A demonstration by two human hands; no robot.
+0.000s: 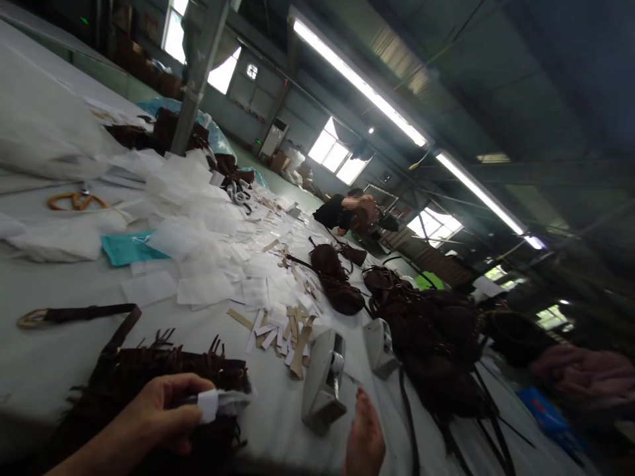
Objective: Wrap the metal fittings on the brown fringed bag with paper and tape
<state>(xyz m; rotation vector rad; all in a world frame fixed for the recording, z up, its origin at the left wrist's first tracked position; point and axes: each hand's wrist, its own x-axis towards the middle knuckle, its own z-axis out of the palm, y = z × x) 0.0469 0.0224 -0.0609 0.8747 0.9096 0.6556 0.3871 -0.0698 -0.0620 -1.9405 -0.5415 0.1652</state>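
Note:
My left hand (159, 413) is at the bottom left, its fingers curled and pinching a small white paper tag (208, 404) over a dark brown fringed bag (163, 373) that lies under it. My right hand (364, 436) rises at the bottom centre with its fingers together and pointing up. It holds nothing and sits just right of a grey tape dispenser (323, 383).
A second grey dispenser (380, 347) stands nearby. White paper sheets (198, 225), tan and white strips (285, 330), a teal sheet (126, 248) and a brown belt (74, 314) cover the long table. Brown bags (426, 330) pile at the right. Another person (347, 211) works further along.

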